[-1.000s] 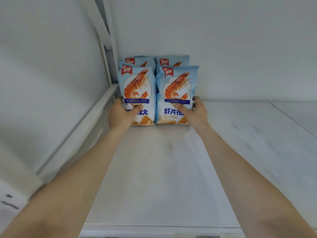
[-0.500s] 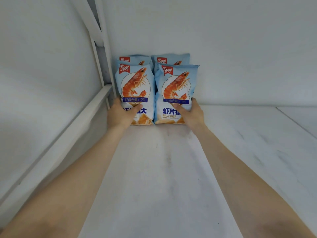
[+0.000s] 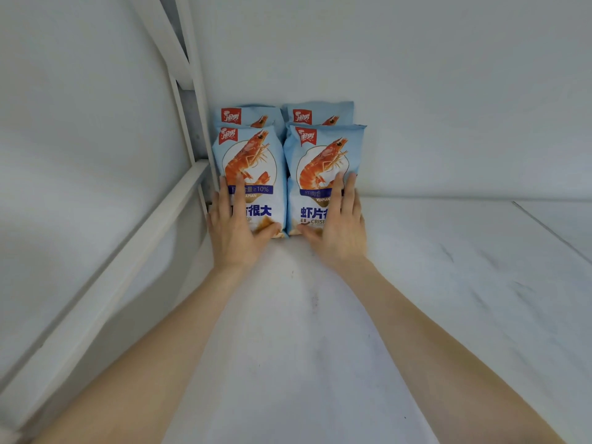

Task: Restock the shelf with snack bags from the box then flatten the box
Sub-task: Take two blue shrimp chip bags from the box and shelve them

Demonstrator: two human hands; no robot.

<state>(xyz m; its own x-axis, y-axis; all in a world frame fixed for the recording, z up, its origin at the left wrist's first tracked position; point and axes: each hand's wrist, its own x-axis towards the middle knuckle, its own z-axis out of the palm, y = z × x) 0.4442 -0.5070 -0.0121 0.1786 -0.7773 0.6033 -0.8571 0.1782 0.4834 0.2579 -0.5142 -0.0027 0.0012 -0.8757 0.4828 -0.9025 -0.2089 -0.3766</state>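
Head view: my left hand (image 3: 235, 232) and right hand (image 3: 339, 230) press flat, fingers straight, against the 2 front snack bags (image 3: 323, 174) standing in the shelf (image 3: 448, 283) corner. Pushing too hard could topple or crush the upright bags.

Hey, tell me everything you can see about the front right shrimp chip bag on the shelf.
The front right shrimp chip bag is a pale blue glossy pouch, sealed and puffed, with a red logo at its top left, an orange shrimp picture and dark blue Chinese lettering. It stands upright on the white shelf, close beside the front left bag, with a matching bag behind it. The right hand lies flat against its lower front, fingers straight.
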